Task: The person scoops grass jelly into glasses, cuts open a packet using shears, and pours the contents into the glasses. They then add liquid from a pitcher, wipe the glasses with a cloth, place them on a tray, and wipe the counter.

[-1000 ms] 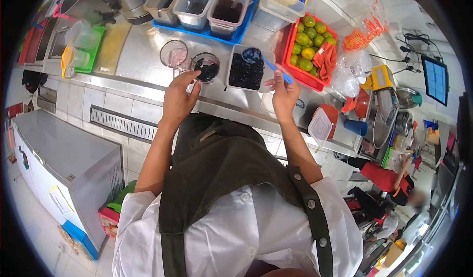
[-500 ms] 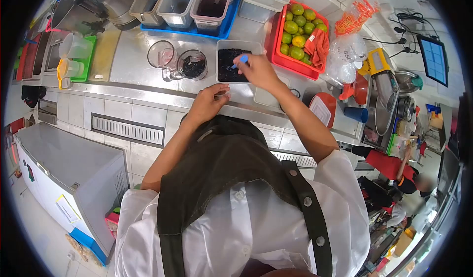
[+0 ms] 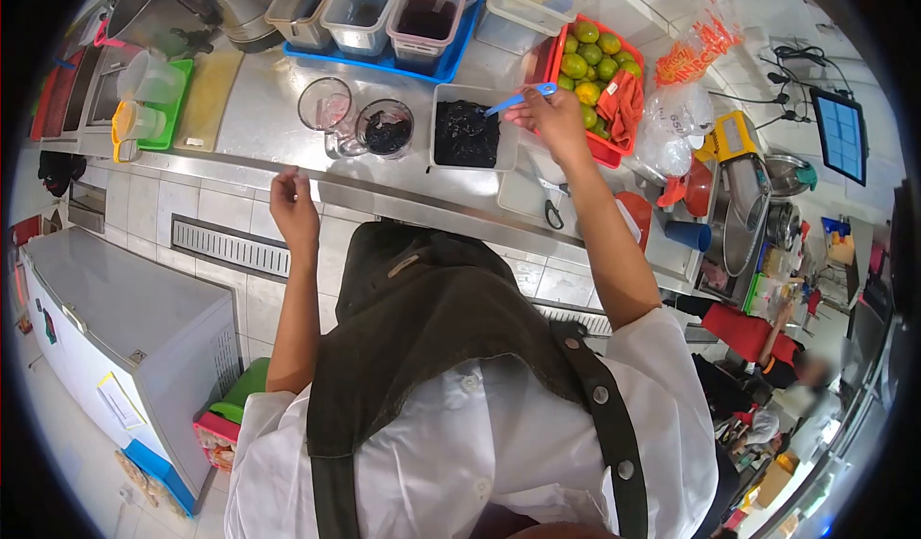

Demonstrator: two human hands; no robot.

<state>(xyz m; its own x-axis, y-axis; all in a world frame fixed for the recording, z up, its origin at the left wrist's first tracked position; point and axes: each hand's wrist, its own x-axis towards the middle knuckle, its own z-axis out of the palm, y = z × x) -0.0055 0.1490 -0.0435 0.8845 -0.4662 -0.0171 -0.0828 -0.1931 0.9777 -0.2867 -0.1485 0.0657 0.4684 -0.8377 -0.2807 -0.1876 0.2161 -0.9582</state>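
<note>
My right hand (image 3: pixel 549 122) grips the handle of a blue spoon (image 3: pixel 518 100) whose far end reaches into dark, glossy jelly (image 3: pixel 466 136). The jelly fills a clear rectangular tub (image 3: pixel 477 89) on the steel counter. Left of the tub stands a glass mug (image 3: pixel 407 144) with dark jelly pieces inside. A second glass mug (image 3: pixel 324 83), with pinkish residue, is just behind it. My left hand (image 3: pixel 295 203) hovers at the counter's front edge, fingers loosely curled, with nothing visible in it.
Scissors (image 3: pixel 554 203) lie by a pale lid (image 3: pixel 519 194) at the right front. Behind are several tubs on a blue tray (image 3: pixel 451 63) and a red basket (image 3: pixel 556 59) of green citrus. A green tray (image 3: pixel 173 117) holds measuring jugs at left. Co-workers stand far right.
My left hand has drawn away from the tub, leftward and back to the counter edge. My right hand has shifted right with the spoon, which now slants lower. The scissors have come into view.
</note>
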